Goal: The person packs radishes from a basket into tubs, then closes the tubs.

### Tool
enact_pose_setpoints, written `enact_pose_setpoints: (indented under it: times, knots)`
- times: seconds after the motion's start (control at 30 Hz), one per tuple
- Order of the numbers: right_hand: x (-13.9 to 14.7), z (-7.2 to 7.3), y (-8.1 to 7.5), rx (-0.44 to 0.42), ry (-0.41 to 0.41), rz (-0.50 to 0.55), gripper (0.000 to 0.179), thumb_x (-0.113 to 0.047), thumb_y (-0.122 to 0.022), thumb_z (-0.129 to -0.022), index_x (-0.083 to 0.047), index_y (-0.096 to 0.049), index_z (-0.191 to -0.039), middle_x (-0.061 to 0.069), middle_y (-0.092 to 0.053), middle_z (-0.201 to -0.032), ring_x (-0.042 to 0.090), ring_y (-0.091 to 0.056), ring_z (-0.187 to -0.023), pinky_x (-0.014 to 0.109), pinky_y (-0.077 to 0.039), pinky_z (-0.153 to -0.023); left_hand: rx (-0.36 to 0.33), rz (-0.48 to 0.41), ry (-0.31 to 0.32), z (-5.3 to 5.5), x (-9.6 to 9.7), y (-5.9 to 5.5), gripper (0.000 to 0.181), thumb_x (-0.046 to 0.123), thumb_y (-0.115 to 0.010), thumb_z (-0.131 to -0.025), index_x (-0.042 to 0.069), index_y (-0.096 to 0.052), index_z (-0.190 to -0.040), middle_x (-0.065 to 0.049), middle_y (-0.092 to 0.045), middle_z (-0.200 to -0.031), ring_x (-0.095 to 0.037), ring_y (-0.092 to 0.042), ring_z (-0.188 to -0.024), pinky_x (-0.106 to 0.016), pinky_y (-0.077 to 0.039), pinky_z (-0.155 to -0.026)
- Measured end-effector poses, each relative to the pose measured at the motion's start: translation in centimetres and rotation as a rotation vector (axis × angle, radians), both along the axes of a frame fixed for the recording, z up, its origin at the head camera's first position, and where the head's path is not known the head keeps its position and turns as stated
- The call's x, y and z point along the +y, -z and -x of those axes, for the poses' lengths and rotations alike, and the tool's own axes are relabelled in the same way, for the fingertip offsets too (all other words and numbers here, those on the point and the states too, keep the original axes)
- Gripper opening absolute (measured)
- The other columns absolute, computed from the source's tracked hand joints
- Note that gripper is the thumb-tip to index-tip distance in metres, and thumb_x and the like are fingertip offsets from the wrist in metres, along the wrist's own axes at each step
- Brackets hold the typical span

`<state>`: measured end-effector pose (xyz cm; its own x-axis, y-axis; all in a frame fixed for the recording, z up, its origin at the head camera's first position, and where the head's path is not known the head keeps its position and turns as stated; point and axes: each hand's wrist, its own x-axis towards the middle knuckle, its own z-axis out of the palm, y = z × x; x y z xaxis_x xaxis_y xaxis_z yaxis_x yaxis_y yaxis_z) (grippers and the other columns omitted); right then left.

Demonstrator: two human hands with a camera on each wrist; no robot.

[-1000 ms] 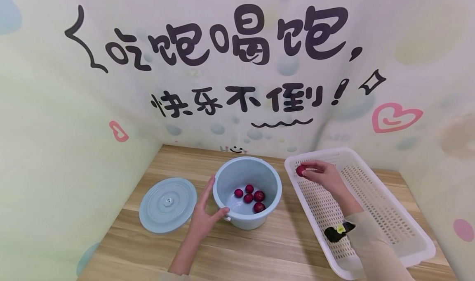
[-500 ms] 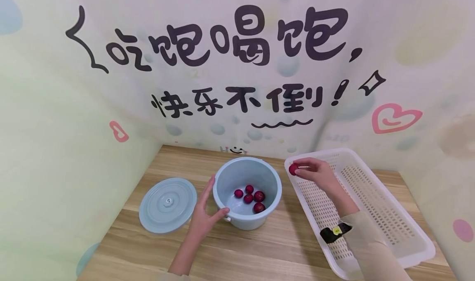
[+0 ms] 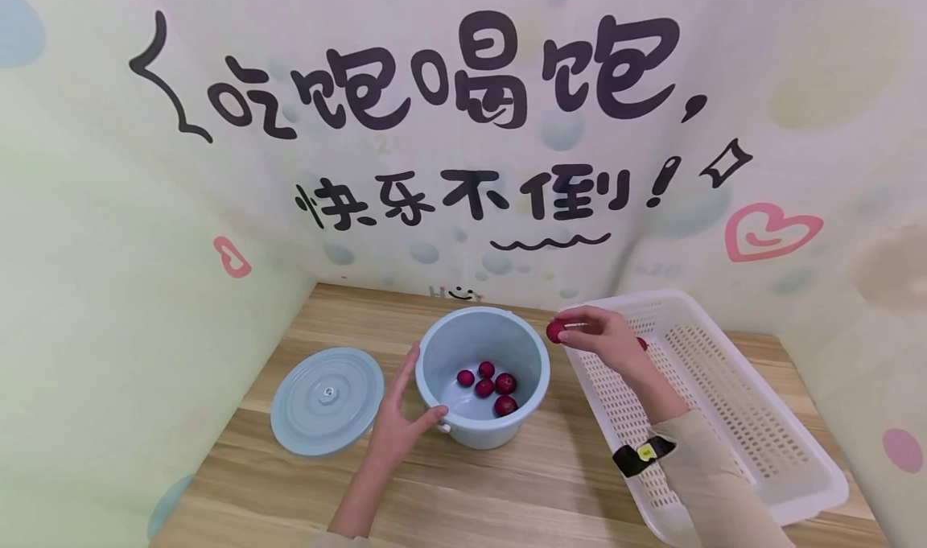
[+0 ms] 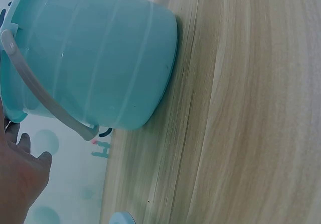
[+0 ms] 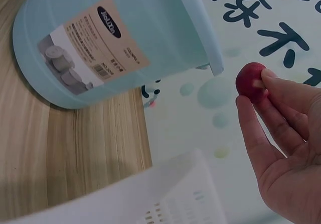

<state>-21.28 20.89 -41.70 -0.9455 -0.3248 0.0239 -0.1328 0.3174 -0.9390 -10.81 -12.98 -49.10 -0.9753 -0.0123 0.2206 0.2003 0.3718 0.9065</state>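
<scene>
My right hand (image 3: 604,340) pinches a small round red fruit (image 3: 555,331) between thumb and fingertips, over the left rim of the white basket. In the right wrist view the red fruit (image 5: 251,81) is just beyond the rim of the blue bucket (image 5: 205,28), apart from it. Beside the bucket (image 3: 481,434) in the head view, my left hand (image 3: 398,423) rests with straight, spread fingers along its left side, thumb at the front rim. Several red fruits lie on the bucket's floor. Another red fruit (image 3: 642,344) in the basket is mostly hidden behind the right hand.
A round blue lid (image 3: 327,419) lies flat on the wooden table (image 3: 536,500), left of the bucket. The long slotted white basket (image 3: 797,484) stands at the right. A printed curtain (image 3: 463,146) hangs behind the table. A grey handle (image 4: 45,98) hangs down the bucket's side.
My right hand has moved left with the pinched fruit, from over the basket's inside to its left rim. A fruit in the basket has come into sight. The left hand has stayed put.
</scene>
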Motion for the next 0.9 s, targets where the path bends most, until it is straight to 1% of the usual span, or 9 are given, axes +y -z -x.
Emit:
enact_pose_setpoints:
  times: [0.17, 0.4, 0.57, 0.63, 0.67, 0.77, 0.9]
  knots:
    - [-0.8, -0.2, -0.2, 0.013, -0.010, -0.016, 0.039, -0.017, -0.072, -0.092, 0.001, -0.064, -0.126, 0.024, -0.070, -0.118, 0.008, -0.072, -0.096, 0.026, -0.061, -0.087, -0.004, -0.005, 0.000, 0.0, 0.0, 0.0, 0.096, 0.024, -0.084, -0.081, 0.034, -0.027, -0.158, 0.002, -0.027, -0.166, -0.033, -0.024, -0.154, -0.064, -0.025, -0.119]
    - [-2.2, -0.1, 0.1, 0.028, -0.044, -0.025, 0.033, -0.015, -0.071, -0.092, -0.001, -0.066, -0.122, 0.021, -0.071, -0.116, 0.017, -0.073, -0.101, 0.025, -0.061, -0.086, -0.004, 0.001, 0.000, 0.0, 0.1, 0.1, 0.096, 0.024, -0.084, -0.081, 0.034, -0.026, -0.158, 0.001, -0.027, -0.166, -0.032, -0.024, -0.154, -0.064, -0.025, -0.119]
    - [-2.8, -0.3, 0.2, 0.051, -0.108, -0.017, 0.033, -0.013, -0.071, -0.092, 0.001, -0.067, -0.122, 0.022, -0.071, -0.118, 0.028, -0.072, -0.107, 0.027, -0.062, -0.087, -0.003, 0.000, 0.001, 0.0, 0.1, 0.2, 0.097, 0.024, -0.084, -0.081, 0.033, -0.027, -0.158, 0.001, -0.027, -0.166, -0.033, -0.024, -0.153, -0.065, -0.025, -0.119]
    - [-2.8, -0.3, 0.2, 0.051, -0.132, -0.007, 0.033, -0.012, -0.070, -0.093, 0.001, -0.066, -0.123, 0.023, -0.070, -0.120, 0.031, -0.071, -0.108, 0.028, -0.062, -0.088, -0.004, 0.001, 0.001, 0.0, 0.1, 0.2, 0.097, 0.024, -0.084, -0.080, 0.033, -0.027, -0.158, 0.001, -0.027, -0.166, -0.034, -0.024, -0.153, -0.065, -0.025, -0.119]
    - [-2.8, -0.4, 0.3, 0.050, -0.139, -0.001, 0.033, -0.012, -0.069, -0.093, 0.001, -0.066, -0.123, 0.023, -0.069, -0.121, 0.031, -0.071, -0.109, 0.028, -0.061, -0.089, -0.002, 0.002, 0.001, 0.0, 0.1, 0.2, 0.097, 0.024, -0.084, -0.080, 0.033, -0.027, -0.158, 0.001, -0.027, -0.166, -0.034, -0.024, -0.153, -0.065, -0.025, -0.119]
    - [-2.6, -0.4, 0.3, 0.052, -0.139, 0.005, 0.032, -0.013, -0.068, -0.094, 0.000, -0.066, -0.123, 0.023, -0.069, -0.123, 0.025, -0.072, -0.106, 0.023, -0.060, -0.088, 0.004, 0.005, 0.001, 0.0, 0.1, 0.2, 0.097, 0.025, -0.084, -0.080, 0.033, -0.027, -0.158, 0.001, -0.027, -0.166, -0.034, -0.024, -0.153, -0.066, -0.025, -0.119]
    - [-1.8, -0.3, 0.3, 0.066, -0.104, -0.009, 0.031, -0.013, -0.068, -0.094, 0.000, -0.067, -0.122, 0.022, -0.069, -0.122, 0.013, -0.072, -0.101, 0.018, -0.058, -0.086, 0.022, 0.010, 0.006, 0.1, 0.0, 0.2, 0.098, 0.025, -0.085, -0.080, 0.035, -0.026, -0.158, -0.003, -0.027, -0.166, -0.034, -0.024, -0.153, -0.065, -0.026, -0.119]
